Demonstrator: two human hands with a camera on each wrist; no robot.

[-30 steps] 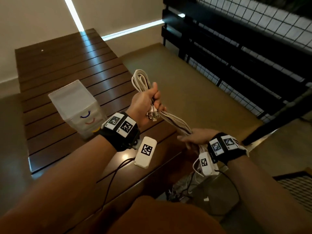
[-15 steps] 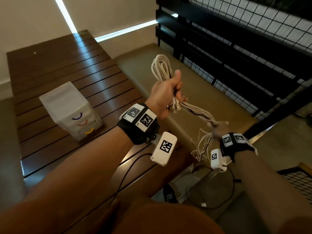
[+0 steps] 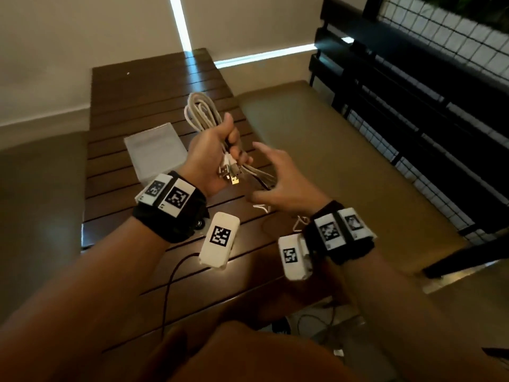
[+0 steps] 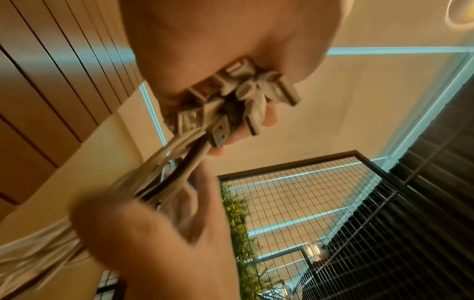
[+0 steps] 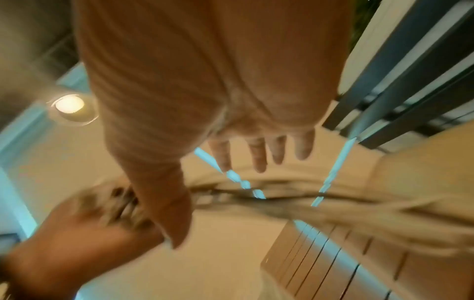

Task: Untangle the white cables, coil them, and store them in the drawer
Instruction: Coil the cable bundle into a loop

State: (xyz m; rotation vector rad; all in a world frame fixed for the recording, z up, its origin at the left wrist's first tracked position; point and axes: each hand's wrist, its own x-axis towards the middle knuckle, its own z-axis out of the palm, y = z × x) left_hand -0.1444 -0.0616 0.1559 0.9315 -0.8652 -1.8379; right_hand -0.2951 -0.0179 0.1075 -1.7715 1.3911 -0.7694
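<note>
A: Why is the left hand (image 3: 213, 158) raised above the tabletop (image 3: 132, 86) like that?

B: It is clenched round the white cables (image 3: 202, 114) where the strands gather. The loops stand up out of the fist and the plugs (image 3: 230, 173) hang out below it, so the bundle stays together off the wood. I judge the fist serves as the anchor for coiling.

A: And the right hand (image 3: 281, 179)?

B: Released, fingers spread and holding nothing. It sits just beside the strands that run out from under the left fist, palm towards them. The right wrist view is blurred, but it shows straight fingers with the cables passing in front of them.

A: Ready to take the loose run, then?

B: That is my reading: gather the tail and lay it up as another loop. Part of that tail trails down towards the near right edge of the tabletop.

A: Where does the bundle go afterwards?

B: Into the small white drawer unit (image 3: 154, 150), which stands on the tabletop behind the left wrist, nearer its left edge. I cannot tell whether a drawer is open; the front is hidden.

A: So the storing is not yet done.

B: No, the cables are all in hand.
</note>
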